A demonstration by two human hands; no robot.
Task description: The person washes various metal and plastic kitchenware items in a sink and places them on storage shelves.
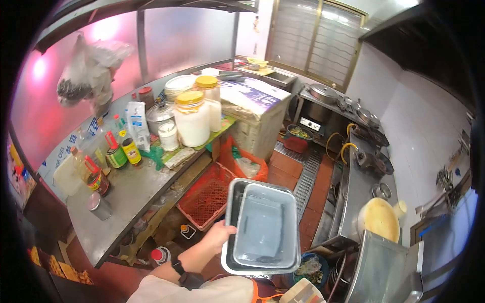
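Note:
My left hand (222, 236), with a dark watch (181, 270) on its wrist, grips the left edge of a rectangular tray (232, 206) with a dark inside and a pale rim. Nested in that tray lies a shallower translucent grey tub (268, 224), its inside facing me. The thumb rests over the near left rim; the other fingers are hidden under the tray. My right hand is not in view.
A red plastic crate (204, 198) and an orange bag (246, 170) stand on the floor beyond the tray. On the left, a metal counter (135, 189) holds bottles and white jars. Stoves (348, 194) line the right wall. A waste bucket (309, 270) is near my feet.

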